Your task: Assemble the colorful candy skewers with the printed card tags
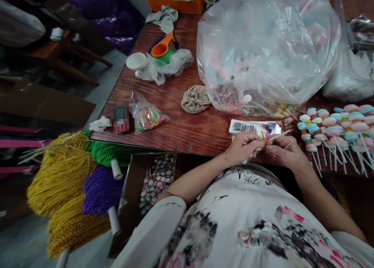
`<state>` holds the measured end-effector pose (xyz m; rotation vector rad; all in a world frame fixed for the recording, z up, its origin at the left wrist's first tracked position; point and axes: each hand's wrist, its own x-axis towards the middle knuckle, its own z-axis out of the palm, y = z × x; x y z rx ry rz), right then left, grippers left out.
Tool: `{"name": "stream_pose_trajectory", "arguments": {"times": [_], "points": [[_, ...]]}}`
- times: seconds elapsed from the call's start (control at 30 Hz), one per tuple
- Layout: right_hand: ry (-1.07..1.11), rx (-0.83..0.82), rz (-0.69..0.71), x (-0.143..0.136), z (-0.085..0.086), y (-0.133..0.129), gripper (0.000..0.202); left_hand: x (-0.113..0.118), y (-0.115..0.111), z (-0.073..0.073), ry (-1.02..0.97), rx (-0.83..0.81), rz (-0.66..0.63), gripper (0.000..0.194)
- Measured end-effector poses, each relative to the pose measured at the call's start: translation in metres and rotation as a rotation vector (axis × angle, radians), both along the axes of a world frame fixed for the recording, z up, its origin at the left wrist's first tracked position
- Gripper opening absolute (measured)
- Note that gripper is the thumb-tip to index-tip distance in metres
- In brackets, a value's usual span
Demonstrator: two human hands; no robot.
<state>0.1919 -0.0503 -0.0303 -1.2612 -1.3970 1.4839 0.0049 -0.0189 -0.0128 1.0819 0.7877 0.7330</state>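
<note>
At the table's front edge my two hands meet, fingertips almost touching. My left hand point(246, 147) is closed in a pinch at a small yellow and pink piece point(266, 141), too small to name. My right hand point(284, 151) is closed on a thin white stick point(281, 135), which points up to the right. Just behind my hands lies a white printed packet point(251, 126). To the right are several pastel candy-like skewers point(336, 127) in pink, blue and yellow, their white sticks towards me.
A big clear plastic bag point(263, 45) of pastel pieces fills the back. Leftward lie a brown scrunched cloth point(195, 99), a small bag of coloured bits point(149, 118) and a white cup point(136, 61). Below stand a carton point(131, 182) and yellow cord bundles point(58, 174).
</note>
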Motion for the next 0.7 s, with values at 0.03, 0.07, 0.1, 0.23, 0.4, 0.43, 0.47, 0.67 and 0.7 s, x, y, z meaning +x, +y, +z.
{"name": "stream_pose_trajectory", "arguments": {"times": [0.03,0.07,0.1,0.23,0.4,0.43,0.47,0.67,0.7], "points": [[-0.053,0.047,0.084,0.003,0.003,0.002,0.019,-0.001,0.0,0.001,-0.02,-0.089,-0.041,0.021],[-0.132,0.129,0.157,0.006,0.007,0.004,0.018,-0.002,0.0,0.002,-0.04,-0.19,-0.081,0.019],[-0.23,0.248,0.217,0.009,0.011,0.004,0.018,-0.003,-0.001,0.003,-0.06,-0.292,-0.121,0.018],[-0.585,0.916,0.369,0.021,0.023,-0.005,0.019,-0.009,-0.003,0.005,-0.153,-0.615,-0.351,0.012],[-0.631,1.348,0.496,0.027,0.039,-0.014,0.026,-0.009,-0.008,0.014,-0.196,-0.698,-0.635,0.006],[-0.624,1.368,0.519,0.026,0.043,-0.012,0.026,-0.009,-0.008,0.015,-0.186,-0.689,-0.664,0.006],[-0.622,1.375,0.552,0.023,0.048,-0.01,0.027,-0.008,-0.007,0.014,-0.174,-0.675,-0.69,0.006],[-0.692,1.467,0.637,0.005,0.07,-0.01,0.019,-0.025,0.026,0.011,0.016,-0.387,-1.058,0.031],[-0.733,1.484,0.643,0.002,0.071,-0.011,0.016,-0.03,0.034,0.017,0.107,-0.262,-1.118,0.035]]}}
